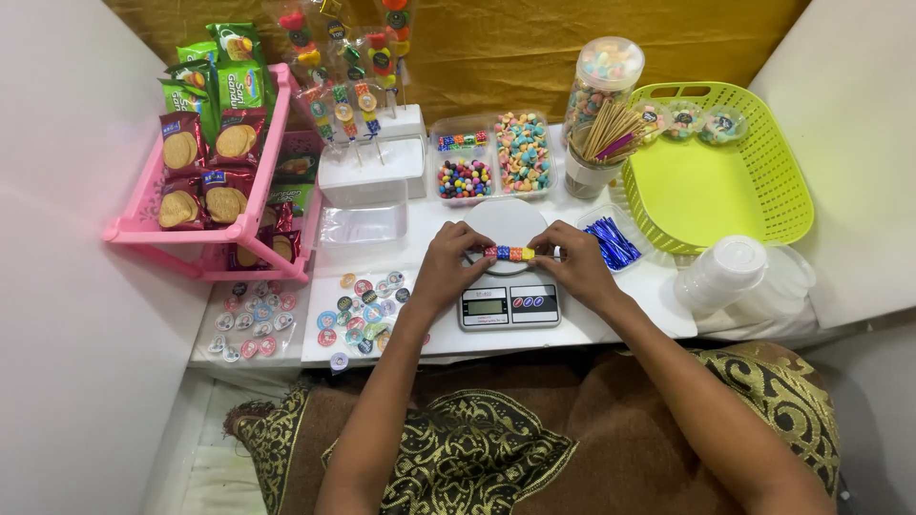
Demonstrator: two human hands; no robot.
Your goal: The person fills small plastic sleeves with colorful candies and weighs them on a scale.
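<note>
My left hand (447, 269) and my right hand (575, 269) hold between their fingertips a short skewer strung with small coloured candy cubes (509, 253). The skewer lies level just above the round white plate of a small digital kitchen scale (508, 303). Each hand pinches one end of the skewer. My forearms reach up from my lap, which a brown and gold patterned cloth (458, 448) covers.
Clear trays of coloured candies (494, 157) stand behind the scale, with a cup of wooden sticks (599, 143) and a candy jar (603, 76). A lime basket (716, 176) sits right, stacked white cups (720, 277) below it. A pink biscuit rack (215, 162) stands left; round stickers (363, 310) lie beside the scale.
</note>
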